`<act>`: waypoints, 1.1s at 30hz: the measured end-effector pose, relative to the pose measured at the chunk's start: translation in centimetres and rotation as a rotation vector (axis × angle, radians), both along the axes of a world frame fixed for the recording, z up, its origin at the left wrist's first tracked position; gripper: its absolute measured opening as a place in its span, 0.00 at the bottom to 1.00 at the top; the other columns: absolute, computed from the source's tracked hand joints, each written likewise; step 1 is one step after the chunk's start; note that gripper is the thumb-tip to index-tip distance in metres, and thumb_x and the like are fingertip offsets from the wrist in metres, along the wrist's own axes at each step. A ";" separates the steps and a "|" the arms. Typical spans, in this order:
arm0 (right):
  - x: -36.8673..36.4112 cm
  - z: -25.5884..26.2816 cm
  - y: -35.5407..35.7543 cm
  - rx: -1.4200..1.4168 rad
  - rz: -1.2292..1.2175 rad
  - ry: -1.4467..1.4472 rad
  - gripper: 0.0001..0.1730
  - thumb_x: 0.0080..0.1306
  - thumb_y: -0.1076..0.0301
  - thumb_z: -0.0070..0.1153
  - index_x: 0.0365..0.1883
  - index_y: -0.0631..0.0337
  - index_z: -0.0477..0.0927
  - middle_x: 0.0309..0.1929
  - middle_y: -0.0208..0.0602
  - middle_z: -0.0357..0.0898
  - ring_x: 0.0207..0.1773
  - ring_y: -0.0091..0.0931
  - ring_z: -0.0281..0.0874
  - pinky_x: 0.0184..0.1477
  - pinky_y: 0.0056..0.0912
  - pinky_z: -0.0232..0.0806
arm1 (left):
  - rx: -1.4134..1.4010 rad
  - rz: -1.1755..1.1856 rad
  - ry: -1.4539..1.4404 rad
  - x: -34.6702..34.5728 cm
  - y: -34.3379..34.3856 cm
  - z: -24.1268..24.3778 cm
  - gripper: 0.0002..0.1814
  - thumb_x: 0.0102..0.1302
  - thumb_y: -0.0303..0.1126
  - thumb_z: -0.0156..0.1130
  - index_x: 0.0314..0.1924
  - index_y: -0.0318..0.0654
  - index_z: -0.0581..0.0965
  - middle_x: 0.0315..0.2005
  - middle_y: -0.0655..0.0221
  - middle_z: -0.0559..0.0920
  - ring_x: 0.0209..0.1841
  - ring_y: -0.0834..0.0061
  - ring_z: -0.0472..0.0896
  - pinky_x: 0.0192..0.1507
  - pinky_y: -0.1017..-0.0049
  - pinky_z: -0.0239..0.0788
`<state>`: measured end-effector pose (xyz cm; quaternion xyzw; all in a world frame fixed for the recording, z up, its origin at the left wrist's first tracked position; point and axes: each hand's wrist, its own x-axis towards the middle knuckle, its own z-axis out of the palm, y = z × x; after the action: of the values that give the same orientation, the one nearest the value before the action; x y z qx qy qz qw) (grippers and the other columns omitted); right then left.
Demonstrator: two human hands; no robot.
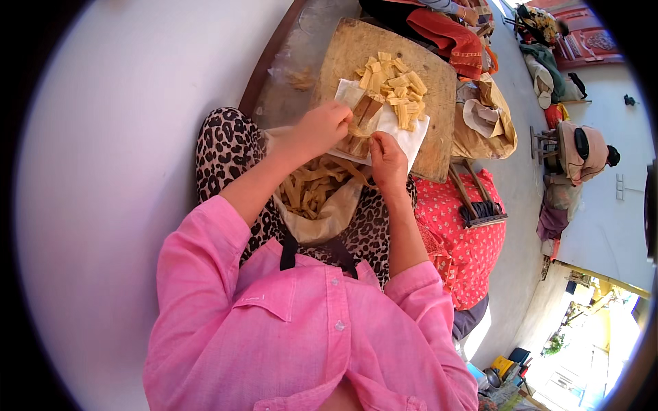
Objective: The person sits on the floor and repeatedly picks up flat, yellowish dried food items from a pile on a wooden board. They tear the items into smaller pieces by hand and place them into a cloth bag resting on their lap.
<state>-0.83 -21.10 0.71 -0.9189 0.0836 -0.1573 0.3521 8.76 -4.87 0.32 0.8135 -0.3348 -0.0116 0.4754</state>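
A flat yellowish strip [358,132] is stretched between my two hands, across a dark wooden block [367,109]. My left hand [329,123] grips it at the block's left side, its fingertips partly hidden. On the right, my right hand [389,162] pinches the strip between thumb and fingers, and a loose length hangs below that hand. The block lies on a white cloth [411,137] on a worn wooden board [437,103]. Beyond it is a pile of short, flat yellowish bundles [398,85]. In my lap, a pale cloth bag [321,228] holds many loose strips [303,192].
A white wall [128,128] rises close on my left. To the right are an open brown paper sack [491,128], a wooden-legged stool [470,198] and red floral fabric [462,246]. One person's hand [469,15] shows beyond the board; another person [583,151] sits farther right.
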 end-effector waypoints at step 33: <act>-5.9 4.6 3.3 0.953 0.184 0.358 0.11 0.67 0.74 0.50 0.47 0.65 0.75 0.39 0.30 0.77 0.38 0.17 0.73 0.43 0.19 0.66 | 0.254 -0.086 -0.181 -6.6 4.3 1.3 0.11 0.53 0.29 0.62 0.38 0.40 0.78 0.30 0.68 0.80 0.35 0.67 0.77 0.39 0.72 0.69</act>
<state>-6.72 -17.85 5.27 -0.6726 0.1238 0.0895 0.7241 2.18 -0.60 1.58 0.8498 -0.4064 -0.0007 0.3357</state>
